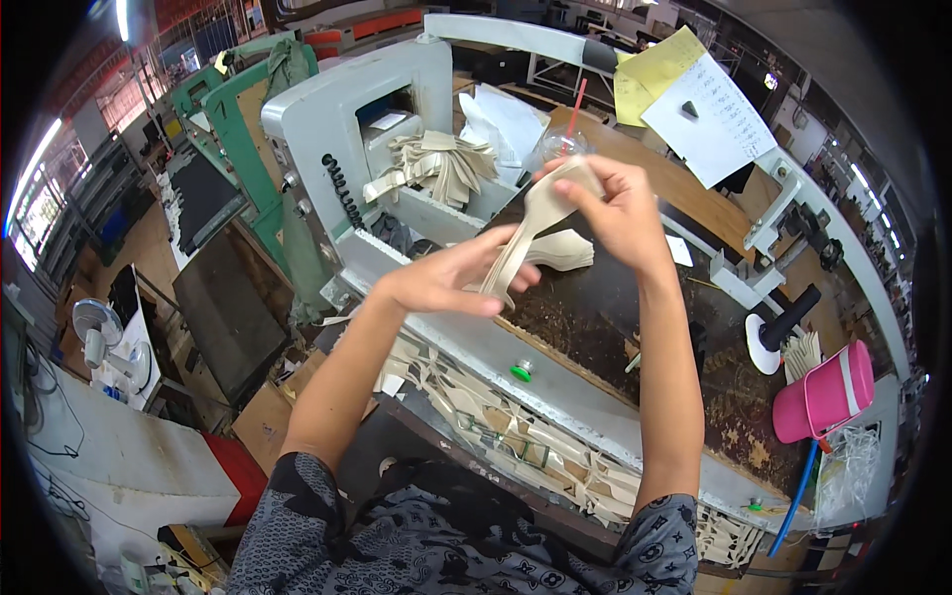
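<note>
Hanging over a scuffed dark tabletop [573, 325] in a cluttered workshop [147, 220], beige pieces [543, 208] slant lengthwise, broad end up and rightward, pinched by the right hand [627, 213]; the left hand [451, 273] surrounds their lower end, grip unclear.

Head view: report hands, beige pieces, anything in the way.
Right hand gripping beige pieces by their upper end. Left hand loosely open around the lower end. Similar beige stack on dark worktop beyond; nothing evident between hands and pieces.
</note>
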Action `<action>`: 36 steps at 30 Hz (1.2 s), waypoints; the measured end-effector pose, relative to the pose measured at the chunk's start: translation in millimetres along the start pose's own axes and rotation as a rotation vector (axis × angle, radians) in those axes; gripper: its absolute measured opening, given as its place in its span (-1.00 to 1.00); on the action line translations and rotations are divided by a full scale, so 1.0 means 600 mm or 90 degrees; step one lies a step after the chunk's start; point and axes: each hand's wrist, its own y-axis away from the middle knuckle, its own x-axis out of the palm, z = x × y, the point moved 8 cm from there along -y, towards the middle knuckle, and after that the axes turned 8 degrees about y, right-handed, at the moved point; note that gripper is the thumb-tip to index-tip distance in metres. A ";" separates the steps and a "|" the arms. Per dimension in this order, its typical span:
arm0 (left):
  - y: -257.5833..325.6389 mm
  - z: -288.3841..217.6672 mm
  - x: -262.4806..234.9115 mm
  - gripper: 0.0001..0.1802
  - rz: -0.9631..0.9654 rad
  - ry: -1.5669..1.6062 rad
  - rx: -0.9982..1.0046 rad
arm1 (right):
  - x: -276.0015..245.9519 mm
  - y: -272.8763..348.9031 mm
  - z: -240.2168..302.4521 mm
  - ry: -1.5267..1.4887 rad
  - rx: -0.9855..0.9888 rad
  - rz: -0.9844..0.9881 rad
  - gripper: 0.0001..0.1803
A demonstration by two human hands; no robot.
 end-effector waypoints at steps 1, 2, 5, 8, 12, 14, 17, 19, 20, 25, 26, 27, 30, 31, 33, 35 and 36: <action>-0.018 0.004 -0.002 0.11 -0.078 -0.003 0.020 | 0.018 -0.003 0.020 0.040 -0.039 0.045 -0.79; -0.026 0.010 -0.017 -0.09 -0.141 -0.145 0.113 | 0.053 -0.005 0.032 -0.014 0.048 0.112 -0.80; -0.049 0.013 -0.029 -0.45 -0.189 0.021 0.082 | 0.076 -0.012 0.062 0.035 0.053 0.186 -0.81; -0.044 0.000 -0.025 -0.60 -0.213 0.094 -0.016 | 0.031 -0.015 0.080 0.086 -0.215 0.053 -0.80; -0.024 -0.032 -0.065 -0.59 -0.273 -0.269 -0.109 | -0.038 0.001 -0.016 0.212 -0.081 0.036 -0.72; -0.029 -0.042 -0.086 -0.57 -0.291 -0.482 -0.005 | -0.057 0.008 -0.065 0.314 -0.010 0.016 -0.75; -0.058 -0.040 -0.059 -0.59 -0.242 -0.670 -0.050 | -0.055 0.022 -0.109 0.500 -0.081 0.002 -0.81; -0.062 -0.015 -0.055 -0.61 -0.274 -0.740 -0.072 | -0.038 0.033 -0.123 0.539 -0.143 -0.013 -0.91; -0.066 0.003 -0.055 -0.61 -0.282 -0.766 -0.069 | -0.034 0.042 -0.136 0.571 -0.141 -0.017 -0.92; -0.055 0.044 -0.047 -0.68 -0.263 -0.825 -0.010 | -0.001 0.061 -0.169 0.685 -0.077 0.077 -0.89; -0.055 0.045 -0.043 -0.69 -0.256 -0.853 -0.004 | 0.001 0.059 -0.177 0.677 -0.033 0.100 -0.93; -0.054 0.045 -0.038 -0.69 -0.248 -0.881 0.002 | -0.001 0.061 -0.184 0.642 0.016 0.135 -0.92; -0.054 0.044 -0.034 -0.68 -0.250 -0.901 0.008 | -0.006 0.074 -0.189 0.571 0.073 0.198 -0.75; -0.055 0.044 -0.036 -0.68 -0.255 -0.897 0.007 | -0.012 0.080 -0.186 0.574 0.033 0.193 -0.67; -0.055 0.044 -0.045 -0.64 -0.269 -0.864 -0.013 | -0.004 0.083 -0.177 0.552 -0.025 0.181 -0.51; -0.057 0.046 -0.055 -0.59 -0.279 -0.815 -0.053 | 0.008 0.074 -0.172 0.513 -0.063 0.166 -0.35; -0.059 0.046 -0.057 -0.57 -0.281 -0.781 -0.082 | 0.015 0.070 -0.173 0.500 -0.063 0.172 -0.30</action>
